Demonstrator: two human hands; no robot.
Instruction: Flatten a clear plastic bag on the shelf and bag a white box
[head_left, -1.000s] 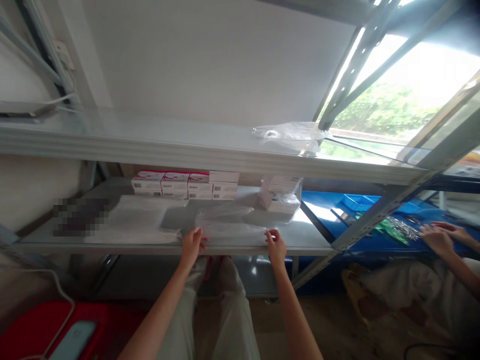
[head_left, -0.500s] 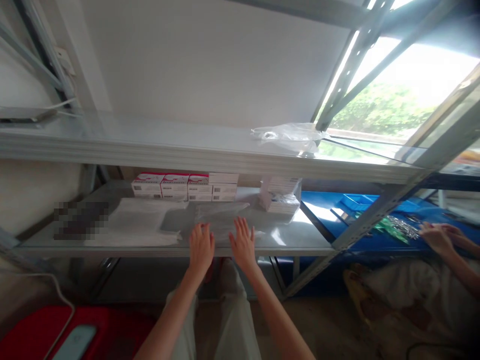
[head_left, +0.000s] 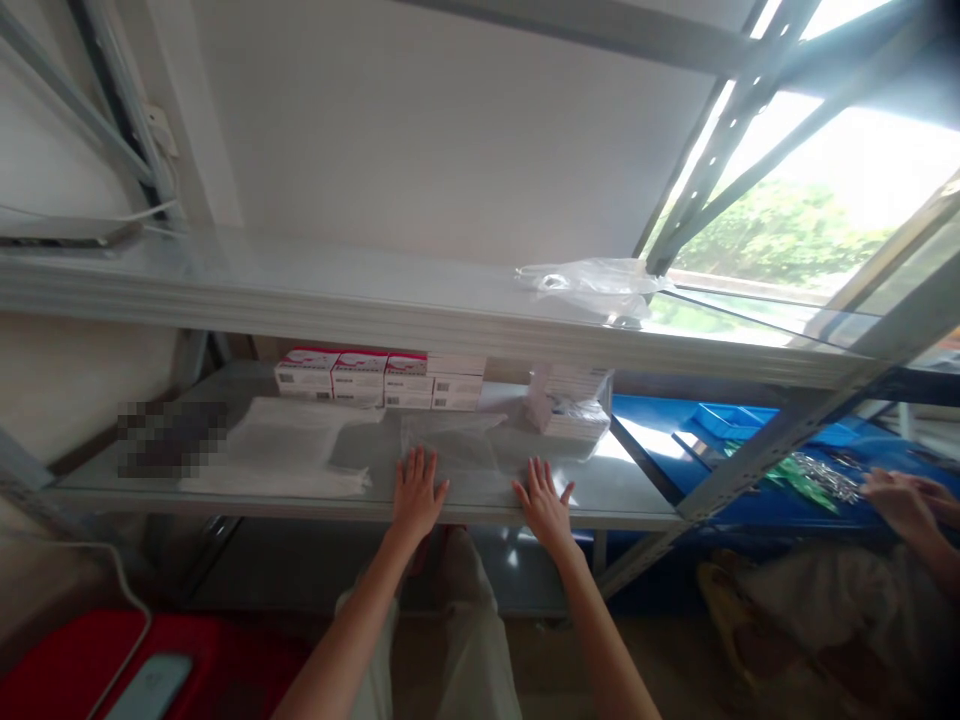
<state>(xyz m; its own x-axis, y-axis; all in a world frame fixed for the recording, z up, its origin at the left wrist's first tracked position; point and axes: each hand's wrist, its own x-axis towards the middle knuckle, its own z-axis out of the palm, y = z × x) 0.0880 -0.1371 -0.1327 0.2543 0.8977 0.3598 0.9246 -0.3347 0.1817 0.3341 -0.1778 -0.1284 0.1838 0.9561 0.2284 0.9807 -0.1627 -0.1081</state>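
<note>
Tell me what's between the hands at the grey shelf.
In the head view, a clear plastic bag lies spread on the grey shelf between the left hand and right hand.

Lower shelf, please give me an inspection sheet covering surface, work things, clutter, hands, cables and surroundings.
Surface: shelf grey, smooth.
Work things: clear plastic lying flat; its right edge is hard to make out.
Clutter: white plastic to the left; boxes and a wrapped stack behind; a pixelated patch at far left, unreadable.
Hands: left hand open over the clear plastic's left part; right hand open near its right end; no closed grip.
Cables: white cable at lower left, off the shelf.
Surroundings: another person's hands by a blue table; window at upper right.
</note>
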